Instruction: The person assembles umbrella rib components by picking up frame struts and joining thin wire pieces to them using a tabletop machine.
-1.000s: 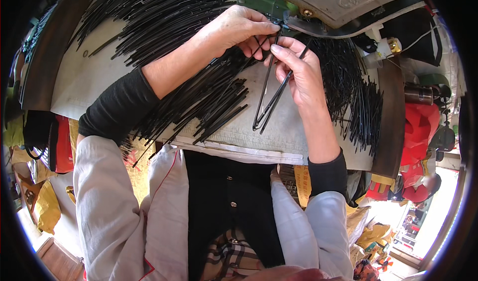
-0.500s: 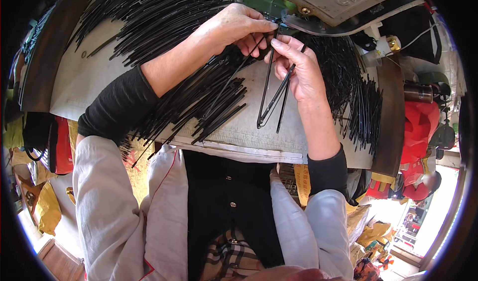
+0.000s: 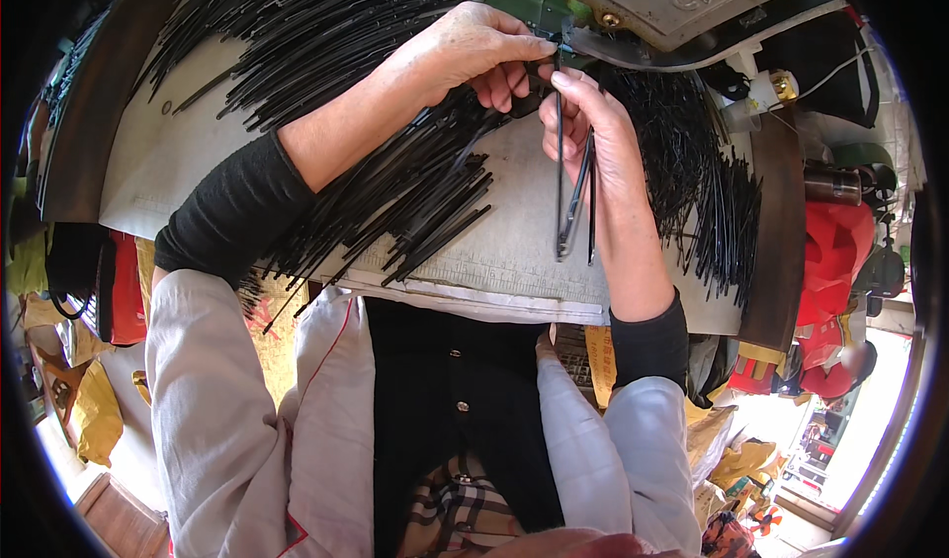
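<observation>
My left hand [image 3: 482, 52] is closed in a pinch at the upper end of a thin black jointed rod, which looks like an umbrella rib [image 3: 560, 177]. This spot is at the front of the green and grey machine [image 3: 682, 0]. Lower down, my right hand [image 3: 599, 128] closes round the same rib with thumb and fingers. Its folded sections hang toward me in a narrow V. Where the left fingertips meet the machine is too small to make out. Many similar black ribs [image 3: 336, 49] lie at the far left, with a nearer bundle [image 3: 425, 227] under my left forearm.
Another heap of black ribs [image 3: 692, 163] lies right of my right hand. Wooden rims [image 3: 74, 153] bound the pale worktop [image 3: 494, 281], whose front carries ruler-like marks. A grey curved strip [image 3: 712, 64] runs below the machine. Red cloth [image 3: 830, 252] hangs beyond the right rim.
The hanging sections of the rib have swung right and drawn closer together beneath my right hand. Both hands have shifted only slightly, staying by the machine.
</observation>
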Tool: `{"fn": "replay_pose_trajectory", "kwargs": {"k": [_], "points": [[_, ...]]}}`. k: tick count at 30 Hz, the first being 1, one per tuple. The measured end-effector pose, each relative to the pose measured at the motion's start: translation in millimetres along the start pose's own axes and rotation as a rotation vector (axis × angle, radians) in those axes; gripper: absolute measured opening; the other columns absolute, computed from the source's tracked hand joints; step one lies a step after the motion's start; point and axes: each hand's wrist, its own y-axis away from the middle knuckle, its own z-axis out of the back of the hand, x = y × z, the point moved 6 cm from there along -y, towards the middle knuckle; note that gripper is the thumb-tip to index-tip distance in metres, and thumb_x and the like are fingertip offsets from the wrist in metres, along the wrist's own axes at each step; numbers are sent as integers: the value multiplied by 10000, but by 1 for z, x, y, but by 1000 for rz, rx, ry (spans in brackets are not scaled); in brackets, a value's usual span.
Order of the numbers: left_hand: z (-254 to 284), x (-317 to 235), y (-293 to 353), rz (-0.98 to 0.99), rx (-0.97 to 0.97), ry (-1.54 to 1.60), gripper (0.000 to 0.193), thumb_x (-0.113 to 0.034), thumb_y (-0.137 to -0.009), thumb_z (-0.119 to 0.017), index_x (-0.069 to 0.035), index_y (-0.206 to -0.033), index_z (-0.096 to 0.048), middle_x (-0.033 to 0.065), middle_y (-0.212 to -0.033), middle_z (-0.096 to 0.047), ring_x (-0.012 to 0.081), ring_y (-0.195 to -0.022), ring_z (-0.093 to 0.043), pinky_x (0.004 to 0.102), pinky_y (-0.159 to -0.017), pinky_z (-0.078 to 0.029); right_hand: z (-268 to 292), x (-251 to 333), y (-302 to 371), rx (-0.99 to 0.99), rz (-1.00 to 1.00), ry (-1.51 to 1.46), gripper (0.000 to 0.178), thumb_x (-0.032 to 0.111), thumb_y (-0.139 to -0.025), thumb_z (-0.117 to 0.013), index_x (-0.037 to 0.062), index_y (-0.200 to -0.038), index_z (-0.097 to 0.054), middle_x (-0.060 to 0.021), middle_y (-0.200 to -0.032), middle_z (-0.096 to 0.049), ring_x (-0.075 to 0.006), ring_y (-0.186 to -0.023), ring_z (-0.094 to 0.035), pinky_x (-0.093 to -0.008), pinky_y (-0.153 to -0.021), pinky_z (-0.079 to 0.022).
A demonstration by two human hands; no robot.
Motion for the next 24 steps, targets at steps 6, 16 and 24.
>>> {"fn": "replay_pose_trajectory", "kwargs": {"k": [6, 16, 24], "points": [[-1, -1, -2, -47, 44, -55, 257, -273, -825, -644, -18, -820, -670, 20, -538, -561, 83, -395, -523, 191, -366, -419, 1, -1, 5, 90, -62, -95, 297, 273, -849, -596, 16, -984, -533, 14, -528, -430, -63, -391, -355, -213, -378, -285], [-3, 4, -3, -48, 71, -55, 287, -302, -787, -691, -17, -801, -659, 19, -534, -556, 79, -401, -508, 189, -366, -403, -5, -5, 16, 126, -127, -74, 332, 347, -872, -572, 103, -673, -465, -24, -550, -478, -87, -399, -400, -217, -390, -316], [-4, 7, 0, -44, 59, -81, 285, -311, -835, -630, -44, -735, -639, -1, -512, -525, 44, -386, -442, 163, -378, -326, 12, -7, 43, 270, -236, 49, 321, 312, -935, -452, 21, -835, -542, -72, -555, -532, -52, -315, -325, -183, -317, -242]]}}
